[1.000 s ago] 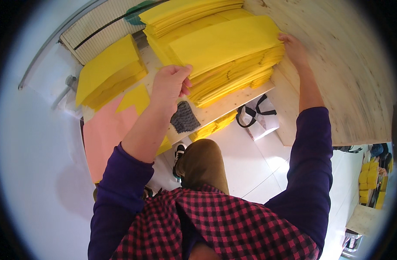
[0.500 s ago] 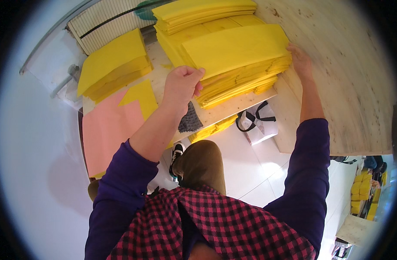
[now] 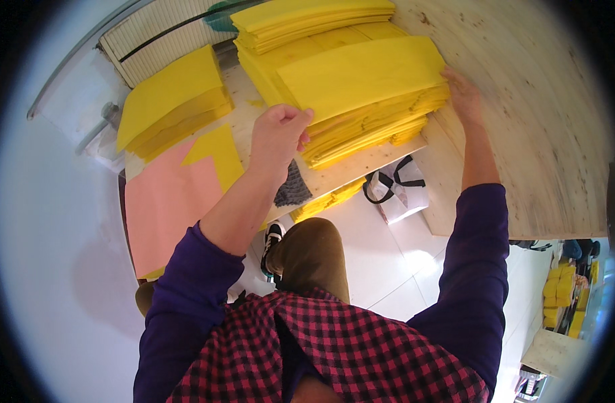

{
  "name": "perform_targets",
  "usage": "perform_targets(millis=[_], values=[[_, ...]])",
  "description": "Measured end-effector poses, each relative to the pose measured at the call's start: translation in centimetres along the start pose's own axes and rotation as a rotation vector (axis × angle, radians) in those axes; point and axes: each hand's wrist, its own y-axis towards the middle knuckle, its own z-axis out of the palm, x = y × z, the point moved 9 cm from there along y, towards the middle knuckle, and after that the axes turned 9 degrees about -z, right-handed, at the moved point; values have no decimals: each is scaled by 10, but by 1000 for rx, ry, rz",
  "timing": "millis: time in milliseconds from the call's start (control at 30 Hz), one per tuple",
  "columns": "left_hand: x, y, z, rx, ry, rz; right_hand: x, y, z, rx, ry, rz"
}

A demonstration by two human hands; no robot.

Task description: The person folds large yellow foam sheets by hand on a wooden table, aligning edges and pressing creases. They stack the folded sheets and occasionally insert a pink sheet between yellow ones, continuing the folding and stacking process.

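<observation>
A tall stack of folded yellow sheets point(image 3: 361, 127) sits on a wooden worktop in front of me. Its top yellow sheet point(image 3: 368, 70) lies slightly askew over the rest; paper or thin cloth, I cannot tell which. My left hand point(image 3: 279, 134) is closed in a pinch at the sheet's near left corner. At its right edge, my right hand point(image 3: 463, 97) grips the corner, thumb on top and the other fingers partly hidden. Behind it rests another folded yellow pile point(image 3: 314, 23).
Left of the stack stand a lower yellow pile point(image 3: 173, 94) and a pink sheet point(image 3: 170, 208) with a yellow piece on it. A dark grey textured cloth point(image 3: 294, 188) hangs at the worktop's front edge. A wooden panel point(image 3: 522, 134) rises at right; below is a white bag point(image 3: 405, 198).
</observation>
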Motion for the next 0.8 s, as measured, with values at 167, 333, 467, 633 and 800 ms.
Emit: perform_targets(millis=[167,333,467,633,800], values=[[3,2,-1,14,-11,2,2,-5,-11,-103,-77,44],[6,3,-4,13,-26,3,7,-16,-28,-244,-19,104],[8,6,-12,-68,-31,58,-10,-33,-25,-321,128,333],[7,9,-18,-124,-217,218,-21,-38,-21,-423,152,368],[2,5,8,98,-380,228,-22,-33,-18,-419,101,300]])
